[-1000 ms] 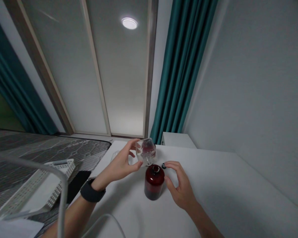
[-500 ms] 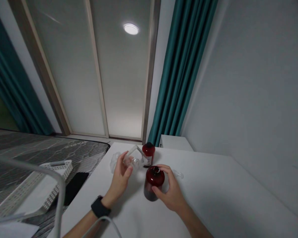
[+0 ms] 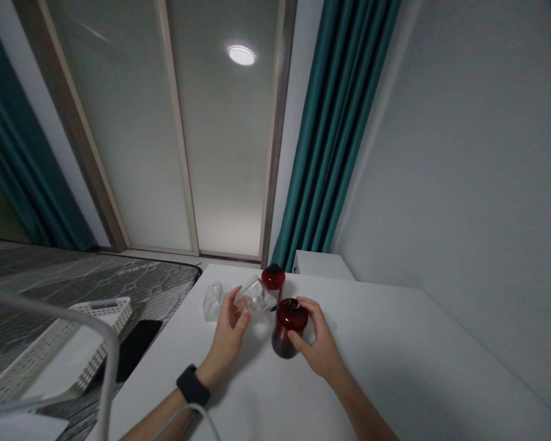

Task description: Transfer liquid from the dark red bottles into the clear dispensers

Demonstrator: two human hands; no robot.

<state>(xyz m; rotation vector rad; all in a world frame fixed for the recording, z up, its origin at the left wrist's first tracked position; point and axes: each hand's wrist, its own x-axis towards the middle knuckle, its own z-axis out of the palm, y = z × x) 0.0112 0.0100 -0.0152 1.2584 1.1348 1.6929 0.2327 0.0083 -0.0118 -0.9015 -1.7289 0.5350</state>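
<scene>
My left hand (image 3: 232,324) grips a clear, square-sided plastic bottle (image 3: 257,295), tilted above the table with one end toward the right. My right hand (image 3: 319,340) is wrapped round the side of a dark red bottle (image 3: 288,334), which stands upright and has an open neck. Close behind these stands a second dark red bottle (image 3: 273,278) with a black top, partly hidden by the clear bottle. Another clear plastic container (image 3: 212,301) sits left of my left hand. A small clear item (image 3: 331,323) lies behind my right hand, mostly covered.
All of this is on a white table (image 3: 386,367). Lower left are a white perforated basket (image 3: 32,355) and a black flat object (image 3: 140,346). A pale curved tube (image 3: 112,361) crosses the near left. A white cabinet (image 3: 324,265) stands beyond the table's far edge.
The red bottle in my right hand has shifted slightly away and to the right. My left hand has turned the clear bottle and brought it a little rightward, closer to the red bottle.
</scene>
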